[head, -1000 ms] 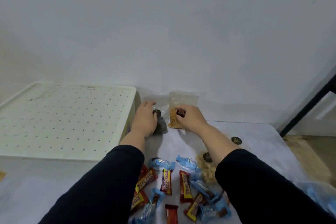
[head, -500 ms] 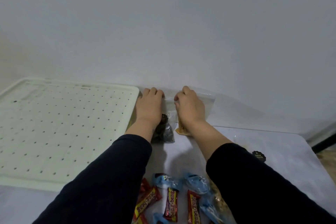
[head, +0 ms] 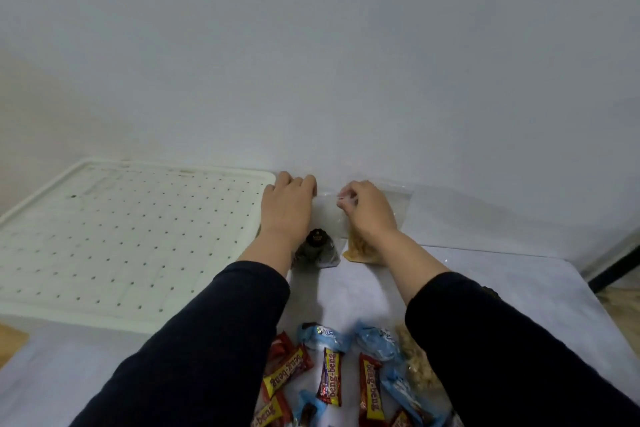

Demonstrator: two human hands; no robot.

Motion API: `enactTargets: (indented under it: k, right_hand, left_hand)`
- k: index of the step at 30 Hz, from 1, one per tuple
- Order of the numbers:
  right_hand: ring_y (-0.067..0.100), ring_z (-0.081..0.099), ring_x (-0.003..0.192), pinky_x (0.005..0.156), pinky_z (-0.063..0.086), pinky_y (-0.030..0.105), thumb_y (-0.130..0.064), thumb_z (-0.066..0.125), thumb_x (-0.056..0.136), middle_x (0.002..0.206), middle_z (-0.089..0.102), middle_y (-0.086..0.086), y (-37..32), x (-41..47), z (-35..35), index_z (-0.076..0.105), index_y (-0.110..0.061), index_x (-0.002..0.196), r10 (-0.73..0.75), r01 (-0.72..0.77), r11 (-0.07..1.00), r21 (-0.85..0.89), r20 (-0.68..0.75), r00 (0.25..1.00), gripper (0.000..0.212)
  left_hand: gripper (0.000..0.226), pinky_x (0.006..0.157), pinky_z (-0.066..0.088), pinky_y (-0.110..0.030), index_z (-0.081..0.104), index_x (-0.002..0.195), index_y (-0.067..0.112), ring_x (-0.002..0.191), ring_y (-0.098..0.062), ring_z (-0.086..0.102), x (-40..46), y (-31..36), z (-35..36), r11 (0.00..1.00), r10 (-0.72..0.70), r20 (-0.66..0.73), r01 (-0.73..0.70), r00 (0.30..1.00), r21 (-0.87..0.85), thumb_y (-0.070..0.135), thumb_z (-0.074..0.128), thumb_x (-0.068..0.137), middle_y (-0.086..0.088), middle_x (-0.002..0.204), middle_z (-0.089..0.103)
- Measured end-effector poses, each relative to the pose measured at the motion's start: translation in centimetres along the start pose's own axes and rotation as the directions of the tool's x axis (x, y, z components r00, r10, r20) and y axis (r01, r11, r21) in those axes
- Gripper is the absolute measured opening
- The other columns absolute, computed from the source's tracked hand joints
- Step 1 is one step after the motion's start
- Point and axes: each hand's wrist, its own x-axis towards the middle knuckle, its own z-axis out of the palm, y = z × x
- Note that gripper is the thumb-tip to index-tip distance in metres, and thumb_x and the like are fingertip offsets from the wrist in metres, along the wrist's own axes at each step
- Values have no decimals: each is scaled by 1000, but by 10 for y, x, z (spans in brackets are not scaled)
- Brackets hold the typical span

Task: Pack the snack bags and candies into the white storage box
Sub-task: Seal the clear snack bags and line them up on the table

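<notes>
Two clear snack bags stand against the wall on the white-covered surface. My left hand [head: 287, 208] lies over the top of the dark snack bag [head: 317, 248], fingers curled over its upper edge. My right hand [head: 369, 213] pinches the top edge of the orange snack bag [head: 356, 250] beside it. The white storage box [head: 121, 236] sits at the left with its perforated lid on, touching my left hand's side. Several candies lie near me between my sleeves: red beng-beng bars [head: 329, 376] and blue-wrapped candies [head: 323, 334].
The wall rises directly behind the bags. A clear bag of pale crumbly snack [head: 417, 366] lies under my right forearm. A black frame [head: 613, 267] and wooden floor show at the far right, past the surface's edge.
Both hands slid from the bags' middles up to their tops by the wall. My right fingers have curled from lying flat into a pinch on the bag's edge.
</notes>
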Motion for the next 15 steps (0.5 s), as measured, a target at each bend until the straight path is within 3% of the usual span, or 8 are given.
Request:
enactTargets:
  k: [5, 8, 11, 13, 15]
  right_hand:
    - [8, 65, 70, 66, 47, 13, -10, 70, 84, 75, 69, 0, -23, -11, -34, 71, -12, 86, 60, -74, 929, 362, 50, 997, 3]
    - [15, 66, 65, 64, 53, 21, -6, 69, 84, 74, 70, 9, -35, -18, -61, 71, -5, 88, 86, -97, 876, 473, 43, 995, 4]
    - [16, 68, 65, 69, 57, 28, -5, 68, 85, 74, 71, 9, -44, -26, -89, 69, -7, 85, 60, -85, 826, 557, 63, 996, 2]
    - [15, 70, 65, 70, 58, 27, -6, 67, 86, 75, 72, 7, -45, -33, -105, 69, -10, 85, 46, -83, 808, 584, 78, 996, 4]
    - [14, 71, 66, 69, 58, 26, -7, 65, 88, 77, 72, 7, -44, -40, -117, 68, -12, 87, 50, -93, 807, 583, 89, 995, 6]
  left_hand:
    - [19, 77, 24, -31, 49, 102, 24, 107, -22, 42, -7, 2, -32, 996, -3, -96, -5, 995, -87, 10, 49, 89, 3, 106, 63]
    - [16, 87, 26, -33, 55, 109, 28, 111, -19, 43, -3, 6, -51, 978, 29, -146, -58, 989, -198, 24, 45, 96, 7, 106, 65]
    - [20, 92, 30, -36, 65, 100, 34, 106, -12, 49, 3, 15, -68, 953, 69, -124, -102, 990, -285, 46, 52, 91, 14, 102, 66]
    - [17, 89, 41, -35, 70, 89, 32, 95, -9, 58, 6, 23, -77, 879, 53, -91, -90, 994, -469, 46, 61, 85, 13, 94, 70]
    - [8, 81, 50, -33, 71, 78, 29, 82, -14, 65, 5, 33, -82, 740, 36, -40, -53, 999, -670, 38, 72, 79, 6, 84, 73]
